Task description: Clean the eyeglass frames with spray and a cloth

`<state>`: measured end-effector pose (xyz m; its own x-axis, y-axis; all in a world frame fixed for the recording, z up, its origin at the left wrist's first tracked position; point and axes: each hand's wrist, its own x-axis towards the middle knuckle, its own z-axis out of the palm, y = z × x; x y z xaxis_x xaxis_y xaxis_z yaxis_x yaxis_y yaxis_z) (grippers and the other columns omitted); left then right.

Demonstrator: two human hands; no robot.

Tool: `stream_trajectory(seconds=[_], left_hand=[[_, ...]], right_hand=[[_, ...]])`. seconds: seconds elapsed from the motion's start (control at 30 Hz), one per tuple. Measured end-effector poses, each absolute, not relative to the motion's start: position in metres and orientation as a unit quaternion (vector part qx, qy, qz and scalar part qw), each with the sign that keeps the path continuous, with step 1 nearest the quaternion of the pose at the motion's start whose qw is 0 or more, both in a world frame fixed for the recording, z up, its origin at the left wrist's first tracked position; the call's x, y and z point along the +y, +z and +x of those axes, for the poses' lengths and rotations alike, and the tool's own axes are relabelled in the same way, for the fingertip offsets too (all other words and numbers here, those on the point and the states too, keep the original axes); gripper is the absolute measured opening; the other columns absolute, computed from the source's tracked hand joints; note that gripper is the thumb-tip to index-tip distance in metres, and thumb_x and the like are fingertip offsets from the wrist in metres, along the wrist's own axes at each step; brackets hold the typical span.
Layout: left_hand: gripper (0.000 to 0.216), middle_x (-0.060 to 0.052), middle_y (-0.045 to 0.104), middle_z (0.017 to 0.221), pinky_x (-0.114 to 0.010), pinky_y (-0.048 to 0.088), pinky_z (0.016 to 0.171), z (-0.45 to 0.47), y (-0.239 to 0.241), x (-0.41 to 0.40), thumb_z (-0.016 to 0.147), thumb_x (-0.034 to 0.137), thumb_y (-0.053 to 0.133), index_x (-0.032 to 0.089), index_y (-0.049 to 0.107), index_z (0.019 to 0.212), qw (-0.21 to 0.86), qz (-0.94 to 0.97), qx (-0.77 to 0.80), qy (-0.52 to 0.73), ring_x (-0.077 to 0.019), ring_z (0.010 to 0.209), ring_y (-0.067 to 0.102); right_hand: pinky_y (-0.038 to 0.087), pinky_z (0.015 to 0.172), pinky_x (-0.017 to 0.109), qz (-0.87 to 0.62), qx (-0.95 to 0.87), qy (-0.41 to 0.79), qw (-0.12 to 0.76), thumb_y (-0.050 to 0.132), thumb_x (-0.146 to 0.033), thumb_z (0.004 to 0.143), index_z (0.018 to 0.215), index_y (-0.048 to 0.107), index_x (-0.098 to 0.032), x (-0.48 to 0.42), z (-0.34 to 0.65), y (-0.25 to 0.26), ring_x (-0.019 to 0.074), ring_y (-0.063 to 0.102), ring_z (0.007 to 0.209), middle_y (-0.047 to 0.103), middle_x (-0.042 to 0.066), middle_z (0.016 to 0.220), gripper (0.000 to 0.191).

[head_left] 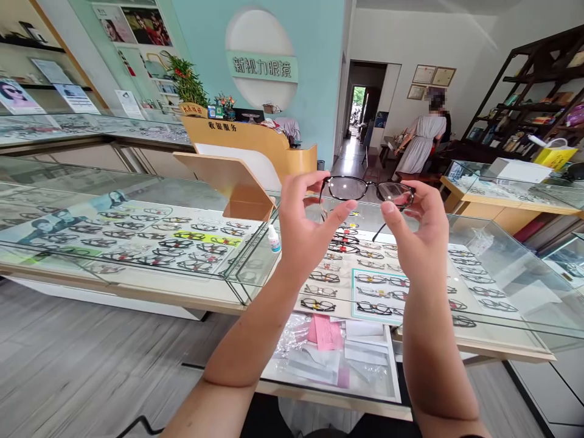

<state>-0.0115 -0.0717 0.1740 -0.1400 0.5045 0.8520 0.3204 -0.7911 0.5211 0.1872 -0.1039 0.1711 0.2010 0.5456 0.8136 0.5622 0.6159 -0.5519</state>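
Note:
Both my hands hold up a pair of black-framed glasses [365,190] above the glass display counter [137,267]. My left hand [306,228] pinches the frame's left end, thumb stretched under the left lens. My right hand [417,234] grips the right end, thumb under the right lens. One temple arm hangs down between my hands. Rows of other glasses lie inside the counter below.
A small white dropper bottle [274,238] stands on the glass beside a tilted wooden mirror stand [232,182]. An open drawer [333,356] holds pink and white papers. A person [422,143] stands at the back right, near dark shelving [538,103]. A wooden reception desk [255,143] is behind.

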Motion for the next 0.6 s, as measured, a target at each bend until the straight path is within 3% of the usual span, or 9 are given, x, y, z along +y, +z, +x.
stream_trajectory(seconds=[0.23,0.6], left_hand=[[0.053,-0.008,0.064,0.132,-0.049,0.068,0.099,-0.0107,0.1745,-0.0817,0.095,0.062,0.083,0.036,0.066,0.137,0.010,0.645,0.319,0.695,-0.0290,0.125,0.068],[0.052,-0.008,0.065,0.132,-0.047,0.067,0.100,-0.0110,0.1729,-0.0744,0.095,0.060,0.084,0.036,0.068,0.137,0.051,0.649,0.310,0.693,-0.0281,0.124,0.069]], right_hand=[[0.058,0.109,0.056,-0.418,-0.649,0.009,0.636,0.072,-0.054,0.103,0.148,0.061,-0.032,-0.1057,0.1877,0.1696,0.0278,0.070,0.121,0.070,0.009,0.128,0.051],[0.056,0.108,0.060,-0.457,-0.616,-0.063,0.639,0.075,-0.058,0.100,0.148,0.063,-0.036,-0.1131,0.1821,0.1731,0.0316,0.062,0.125,0.057,0.011,0.135,0.054]])
